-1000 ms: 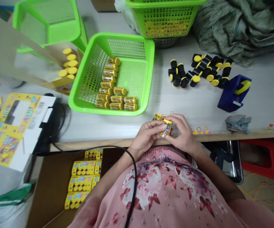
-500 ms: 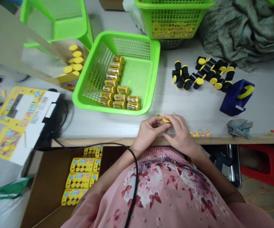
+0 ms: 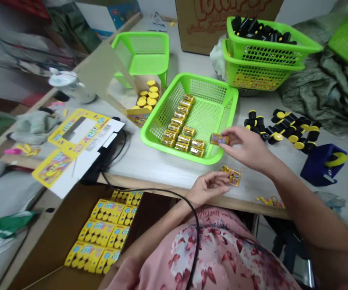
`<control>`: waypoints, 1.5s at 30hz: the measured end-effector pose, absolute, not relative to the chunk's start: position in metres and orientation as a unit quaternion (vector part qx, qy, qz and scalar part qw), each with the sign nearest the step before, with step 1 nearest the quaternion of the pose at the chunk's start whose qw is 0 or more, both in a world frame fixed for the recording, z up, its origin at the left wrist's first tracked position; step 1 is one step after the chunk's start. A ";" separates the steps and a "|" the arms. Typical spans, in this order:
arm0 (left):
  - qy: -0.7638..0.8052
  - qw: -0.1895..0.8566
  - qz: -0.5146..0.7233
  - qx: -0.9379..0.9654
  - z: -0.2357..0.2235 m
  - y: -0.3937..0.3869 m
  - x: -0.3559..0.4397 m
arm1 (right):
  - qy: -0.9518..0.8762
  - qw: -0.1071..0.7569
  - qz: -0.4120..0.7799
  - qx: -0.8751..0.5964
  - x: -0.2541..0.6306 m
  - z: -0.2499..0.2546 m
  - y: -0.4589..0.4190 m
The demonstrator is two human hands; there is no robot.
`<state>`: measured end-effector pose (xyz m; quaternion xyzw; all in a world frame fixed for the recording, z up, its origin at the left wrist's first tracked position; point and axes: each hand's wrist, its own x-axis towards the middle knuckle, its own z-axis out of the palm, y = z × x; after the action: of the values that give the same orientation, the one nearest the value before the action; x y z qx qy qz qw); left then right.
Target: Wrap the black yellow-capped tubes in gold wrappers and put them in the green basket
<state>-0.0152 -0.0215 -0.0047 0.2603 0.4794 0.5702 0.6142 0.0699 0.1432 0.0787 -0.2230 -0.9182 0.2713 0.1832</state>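
Observation:
My right hand pinches a small labelled canister over the near right corner of the green basket. Inside that basket, several yellow wrapped canisters lie in rows along its left and near sides. Close to the table's front edge, my left hand rests with fingers loosely curled and apart, holding nothing. Just beyond its fingertips lies a small stack of printed labels. Black canisters with yellow caps lie in a loose group to the right.
A blue tape dispenser stands at the right. Stacked green baskets are at the back. An opened carton of yellow-capped canisters and a flattened printed box sit left. A black cable crosses the front edge; packed boxes fill a carton below.
My hands, earlier together around the canister at the table edge, are now apart. The right has carried it up to the basket. The view has swung left, and the label stack is uncovered.

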 end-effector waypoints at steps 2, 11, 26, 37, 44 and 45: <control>0.498 0.614 0.543 0.281 -0.010 -0.022 -0.014 | -0.931 0.093 0.224 -0.274 0.026 0.074 0.155; 0.496 0.626 0.536 0.273 -0.017 -0.021 -0.013 | -0.942 -0.157 0.100 -0.279 -0.035 0.061 0.160; 0.492 0.644 0.527 0.257 -0.018 -0.019 -0.015 | -0.954 -0.138 0.154 -0.217 -0.022 0.062 0.140; 0.511 0.628 0.525 0.261 -0.013 -0.018 -0.019 | -0.964 -0.085 0.152 -0.203 -0.014 0.067 0.139; 0.557 0.574 0.514 0.309 -0.004 -0.023 -0.023 | -0.887 0.249 0.106 -0.375 0.138 0.084 0.132; 0.564 0.565 0.510 0.321 -0.003 -0.023 -0.022 | -0.851 0.278 0.072 -0.440 0.172 0.078 0.128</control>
<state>-0.0223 -0.0226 -0.0032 0.3211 0.5635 0.5097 0.5653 0.1724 0.1279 0.0778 -0.4395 -0.8511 0.0717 0.2779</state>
